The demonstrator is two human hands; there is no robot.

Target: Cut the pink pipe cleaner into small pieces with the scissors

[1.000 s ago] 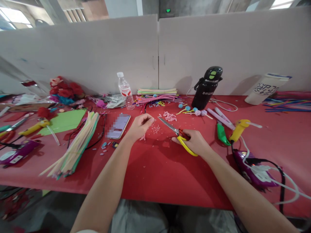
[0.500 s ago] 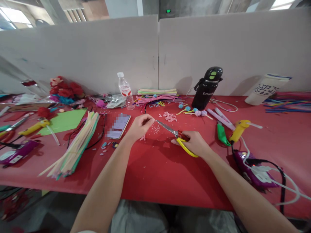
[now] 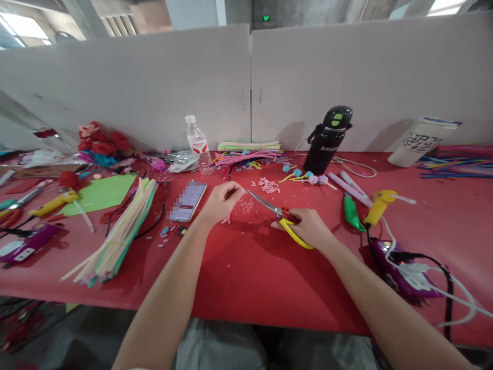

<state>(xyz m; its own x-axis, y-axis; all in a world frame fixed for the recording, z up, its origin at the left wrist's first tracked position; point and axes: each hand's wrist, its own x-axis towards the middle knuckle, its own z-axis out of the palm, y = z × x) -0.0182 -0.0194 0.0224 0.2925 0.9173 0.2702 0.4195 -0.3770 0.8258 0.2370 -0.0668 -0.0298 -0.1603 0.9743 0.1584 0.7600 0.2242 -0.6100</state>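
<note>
at the centre of the frame, the right hand point(image 3: 308, 226) grasps steel scissors point(image 3: 278, 211) with curved yellow-red handles point(image 3: 295, 236), their pointed tip now nearer than one second ago to the curled left hand point(image 3: 223, 200), whose grip i cannot tell, near short pink pieces point(image 3: 268, 185).

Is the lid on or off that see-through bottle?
On. A white cap sits on the neck of the clear bottle. I can't tell whether it's screwed tight.
</note>
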